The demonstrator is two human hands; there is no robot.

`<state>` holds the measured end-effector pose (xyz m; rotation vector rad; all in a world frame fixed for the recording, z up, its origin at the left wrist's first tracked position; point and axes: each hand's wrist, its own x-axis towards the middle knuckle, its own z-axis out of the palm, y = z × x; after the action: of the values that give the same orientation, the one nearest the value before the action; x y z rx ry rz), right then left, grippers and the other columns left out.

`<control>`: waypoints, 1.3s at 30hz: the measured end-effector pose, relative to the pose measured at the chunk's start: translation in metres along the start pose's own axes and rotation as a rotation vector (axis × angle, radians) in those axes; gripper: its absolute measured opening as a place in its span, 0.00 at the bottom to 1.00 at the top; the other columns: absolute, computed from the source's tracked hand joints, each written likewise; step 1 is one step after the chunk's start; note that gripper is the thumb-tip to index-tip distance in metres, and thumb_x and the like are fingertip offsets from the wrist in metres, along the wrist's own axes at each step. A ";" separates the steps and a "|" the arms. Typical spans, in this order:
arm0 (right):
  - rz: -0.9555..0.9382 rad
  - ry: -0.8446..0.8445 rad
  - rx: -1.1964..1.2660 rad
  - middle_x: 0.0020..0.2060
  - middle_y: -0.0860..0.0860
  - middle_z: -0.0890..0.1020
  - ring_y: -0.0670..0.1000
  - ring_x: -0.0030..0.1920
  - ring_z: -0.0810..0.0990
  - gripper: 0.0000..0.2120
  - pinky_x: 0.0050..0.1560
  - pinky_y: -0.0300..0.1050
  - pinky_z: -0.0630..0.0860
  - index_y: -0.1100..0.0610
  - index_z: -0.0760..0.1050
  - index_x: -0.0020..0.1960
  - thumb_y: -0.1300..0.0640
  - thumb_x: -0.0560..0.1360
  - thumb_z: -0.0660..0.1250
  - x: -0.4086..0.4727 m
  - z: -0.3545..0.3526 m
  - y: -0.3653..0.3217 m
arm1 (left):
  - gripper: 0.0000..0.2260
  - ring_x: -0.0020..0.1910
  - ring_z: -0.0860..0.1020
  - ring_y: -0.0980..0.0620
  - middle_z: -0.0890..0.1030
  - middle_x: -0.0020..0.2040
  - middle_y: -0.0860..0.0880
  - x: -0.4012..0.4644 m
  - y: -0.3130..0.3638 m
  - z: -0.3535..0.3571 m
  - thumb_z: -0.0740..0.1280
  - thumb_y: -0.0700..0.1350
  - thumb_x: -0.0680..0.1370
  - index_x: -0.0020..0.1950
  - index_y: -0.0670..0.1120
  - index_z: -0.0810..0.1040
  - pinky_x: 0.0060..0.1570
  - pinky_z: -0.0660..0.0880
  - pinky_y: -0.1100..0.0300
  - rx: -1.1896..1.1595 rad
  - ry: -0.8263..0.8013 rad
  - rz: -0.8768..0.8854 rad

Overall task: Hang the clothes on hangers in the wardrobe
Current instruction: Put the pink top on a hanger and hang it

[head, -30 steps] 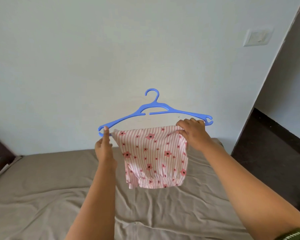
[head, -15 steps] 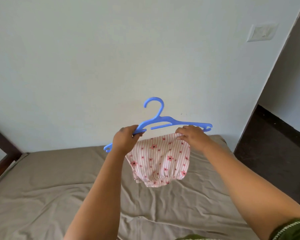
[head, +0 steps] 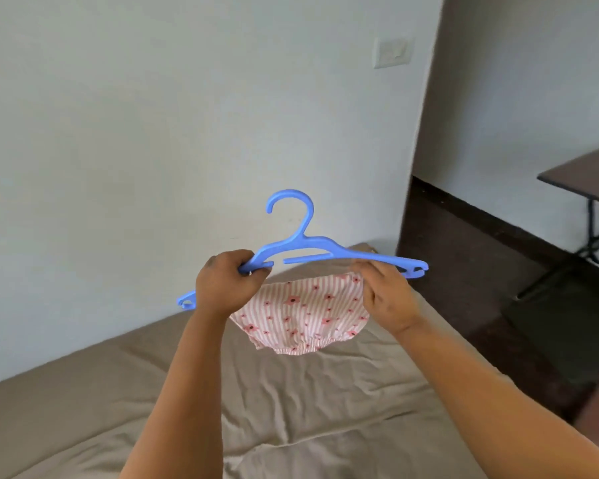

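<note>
Since before, we are turning right. Our left hand [head: 222,288] is gripping the blue hanger [head: 312,247], our right hand [head: 388,299] pinching the pink shorts [head: 305,312] above the bed [head: 291,409]'s far edge. We are keeping it level.

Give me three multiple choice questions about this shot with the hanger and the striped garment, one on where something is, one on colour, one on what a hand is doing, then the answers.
1. Where is the wall switch?
A. upper right of the hanger
B. on the bed
C. under the table

2. What colour is the hanger?
A. white
B. blue
C. green

3. What is the left hand doing?
A. hanging open
B. resting on the bed
C. gripping the hanger

Answers: 1 A, the plate sits high on the pale wall. 2 B, its hook and arms are blue. 3 C, its fingers curl round the hanger's left arm, with the striped garment draped below.
</note>
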<state>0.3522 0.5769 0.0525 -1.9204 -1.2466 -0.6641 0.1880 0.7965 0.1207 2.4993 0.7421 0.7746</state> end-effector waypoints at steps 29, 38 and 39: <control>0.925 -0.020 -0.542 0.28 0.49 0.74 0.51 0.28 0.72 0.17 0.32 0.48 0.71 0.56 0.71 0.38 0.46 0.80 0.59 -0.431 -0.518 -0.178 | 0.27 0.27 0.64 0.52 0.67 0.26 0.49 -0.377 0.397 0.051 0.65 0.66 0.71 0.33 0.40 0.72 0.34 0.62 0.57 -0.258 -1.140 0.670; 1.201 0.175 -1.093 0.52 0.56 0.77 0.61 0.55 0.72 0.23 0.48 0.51 0.67 0.57 0.75 0.57 0.41 0.80 0.51 -0.550 -0.698 -0.147 | 0.12 0.25 0.63 0.57 0.67 0.32 0.49 -0.531 0.576 0.092 0.60 0.45 0.83 0.39 0.45 0.74 0.27 0.64 0.65 -0.564 -1.596 0.690; 1.247 0.216 -1.125 0.56 0.56 0.74 0.60 0.57 0.71 0.20 0.50 0.52 0.68 0.55 0.74 0.60 0.42 0.79 0.56 -0.557 -0.716 -0.140 | 0.13 0.24 0.62 0.58 0.65 0.31 0.50 -0.544 0.598 0.099 0.60 0.44 0.83 0.38 0.46 0.72 0.25 0.64 0.65 -0.618 -1.641 0.631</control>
<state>-0.0162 -0.2622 0.1027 -2.7918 0.7718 -0.8491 0.0835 -0.0113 0.1479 1.8310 -0.7509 -0.8327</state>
